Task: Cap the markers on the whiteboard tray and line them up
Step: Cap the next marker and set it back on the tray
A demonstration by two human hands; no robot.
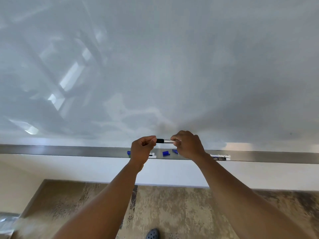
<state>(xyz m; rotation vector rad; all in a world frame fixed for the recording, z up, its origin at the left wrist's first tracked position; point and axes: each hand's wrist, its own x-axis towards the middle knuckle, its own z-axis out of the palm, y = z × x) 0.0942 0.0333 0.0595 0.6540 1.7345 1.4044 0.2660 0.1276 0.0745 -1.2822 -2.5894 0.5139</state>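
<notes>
Markers (220, 157) and caps (166, 153) in tray (69, 150)

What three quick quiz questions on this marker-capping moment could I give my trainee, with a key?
1. True or false: both hands hold one marker above the tray.
2. Which hand grips the black cap end? A left hand B right hand
3. What colour is the loose cap lying on the tray between the hands?

Key: 1 true; 2 A; 3 blue.
</notes>
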